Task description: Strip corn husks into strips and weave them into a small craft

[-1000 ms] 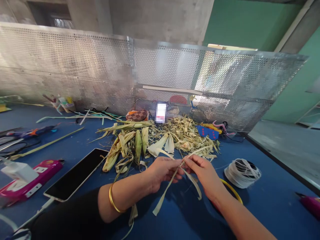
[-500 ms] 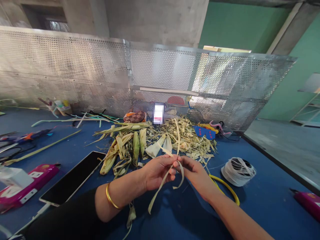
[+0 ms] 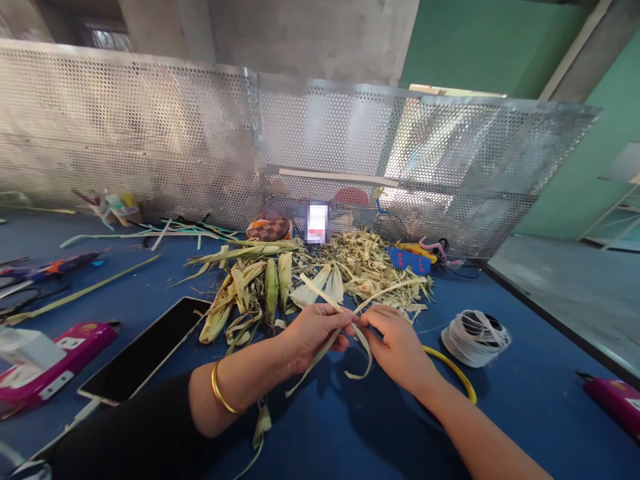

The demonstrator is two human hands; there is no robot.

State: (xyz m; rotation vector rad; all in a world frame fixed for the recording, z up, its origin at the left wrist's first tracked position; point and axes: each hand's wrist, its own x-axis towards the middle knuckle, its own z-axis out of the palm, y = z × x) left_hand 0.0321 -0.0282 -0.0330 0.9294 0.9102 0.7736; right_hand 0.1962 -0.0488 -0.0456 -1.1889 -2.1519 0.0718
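Note:
My left hand [image 3: 320, 333] and my right hand [image 3: 393, 340] meet above the blue table, both closed on pale corn husk strips [image 3: 363, 347]. The strips cross between my fingertips. One end points up and left, another stretches up and right, and two hang below, the right one curling. My left thumb and fingers pinch the crossing; my right fingers are bent against the strips, their tips partly hidden. Just beyond my hands lie wider white husk pieces [image 3: 320, 285], a bundle of dried husks [image 3: 237, 290] and a heap of shredded husk [image 3: 373, 263].
A phone [image 3: 145, 353] and a magenta power strip [image 3: 75, 353] lie left. On the right are a white string spool [image 3: 477, 339], a yellow hoop [image 3: 463, 380] and a second magenta piece [image 3: 613, 400]. A perforated metal screen [image 3: 320, 140] borders the table's far side.
One strip end that stood upright now slants to the right. My right hand has turned with its knuckles higher. The lower left strip end has swung up and left.

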